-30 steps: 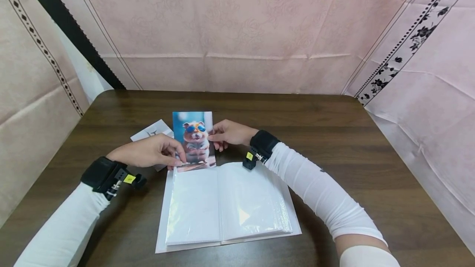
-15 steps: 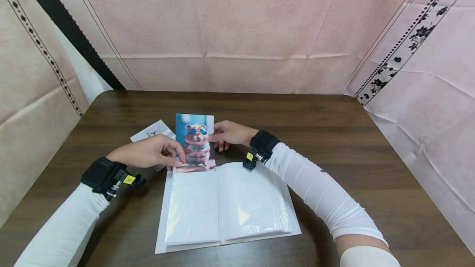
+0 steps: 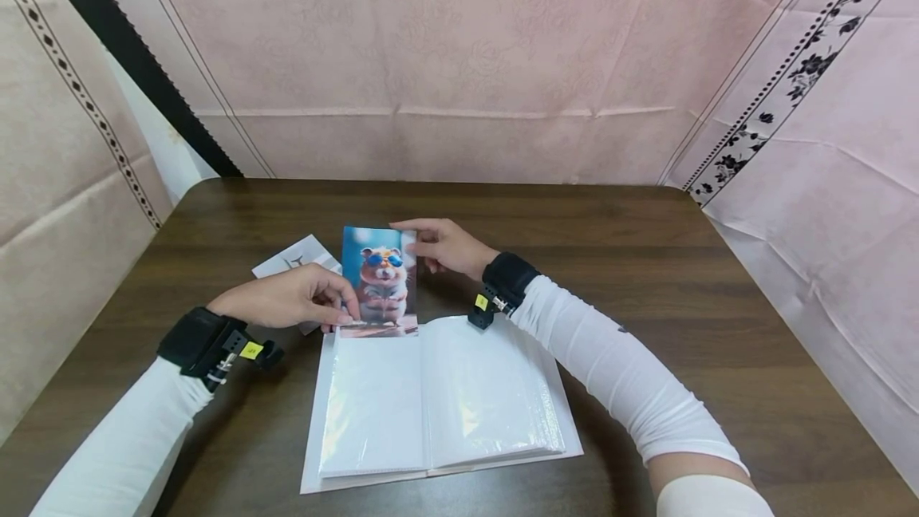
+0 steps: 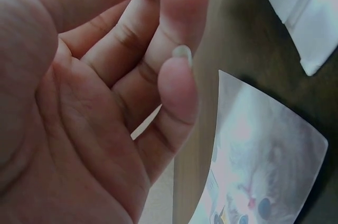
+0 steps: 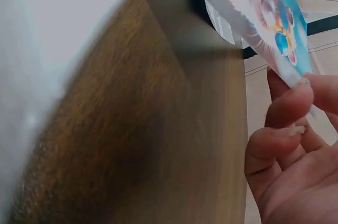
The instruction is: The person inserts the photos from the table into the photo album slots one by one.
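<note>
A photo point(image 3: 383, 282) of a hamster in sunglasses stands at the top edge of an open photo album point(image 3: 495, 389) with clear plastic pockets. Its lower edge overlaps the top of the left page. The right hand point(image 3: 448, 247) pinches the photo's upper right edge; in the right wrist view, thumb and fingers meet on the photo point(image 5: 264, 18). At the top left corner of the left page, the left hand point(image 3: 294, 295) pinches the pocket's edge, its fingertips overlapping the photo's lower left corner. In the left wrist view its fingers point(image 4: 182, 2) are curled, the pinched edge hidden.
Another photo point(image 3: 301, 252) lies on the brown table point(image 3: 617, 262), partly behind the left hand. The left wrist view shows this photo point(image 4: 269, 155) with a pale furry animal. Pink patterned cloth point(image 3: 459, 62) hangs behind the table.
The hamster photo has shifted slightly right and down towards the album. The right hand has moved up its edge, with the index finger now stretched over the top corner. The left hand stays put.
</note>
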Motion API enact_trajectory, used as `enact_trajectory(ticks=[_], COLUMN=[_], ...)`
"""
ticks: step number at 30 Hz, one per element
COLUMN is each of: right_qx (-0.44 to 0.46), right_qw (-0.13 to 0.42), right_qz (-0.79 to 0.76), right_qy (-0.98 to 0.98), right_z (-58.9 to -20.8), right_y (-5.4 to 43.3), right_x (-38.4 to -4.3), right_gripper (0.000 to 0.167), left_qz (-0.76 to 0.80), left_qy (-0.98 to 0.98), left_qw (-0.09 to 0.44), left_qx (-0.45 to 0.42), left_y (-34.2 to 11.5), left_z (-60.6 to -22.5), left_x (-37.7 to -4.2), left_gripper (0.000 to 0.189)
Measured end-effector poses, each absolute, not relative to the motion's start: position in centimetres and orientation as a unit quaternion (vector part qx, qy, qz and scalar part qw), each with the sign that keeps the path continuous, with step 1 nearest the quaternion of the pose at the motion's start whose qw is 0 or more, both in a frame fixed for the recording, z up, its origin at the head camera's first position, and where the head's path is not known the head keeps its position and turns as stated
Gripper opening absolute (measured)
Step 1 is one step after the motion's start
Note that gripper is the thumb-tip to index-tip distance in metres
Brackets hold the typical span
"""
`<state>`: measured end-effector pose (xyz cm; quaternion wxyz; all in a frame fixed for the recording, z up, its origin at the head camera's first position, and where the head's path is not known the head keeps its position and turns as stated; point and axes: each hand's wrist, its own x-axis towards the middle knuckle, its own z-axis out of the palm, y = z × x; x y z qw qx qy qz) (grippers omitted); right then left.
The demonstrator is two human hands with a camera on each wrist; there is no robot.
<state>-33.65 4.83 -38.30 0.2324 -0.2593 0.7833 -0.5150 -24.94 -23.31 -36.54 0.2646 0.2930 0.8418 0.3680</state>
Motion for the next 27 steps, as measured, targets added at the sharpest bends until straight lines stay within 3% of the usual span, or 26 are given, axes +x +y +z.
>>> enact_trajectory(ticks=[27], right_qx=[-0.269], right_qw=[0.227], right_qz=[-0.512], right_qy=[0.784], right_z=[-38.57], right_y=[5.65], right_x=[-33.67], right_gripper=[0.041], left_qz=[0.378], left_qy=[0.837], left_qw=[0.268], left_qx=[0.292], left_y=[-23.3], left_z=[-36.92], left_x=[-24.97], left_gripper=[0.018])
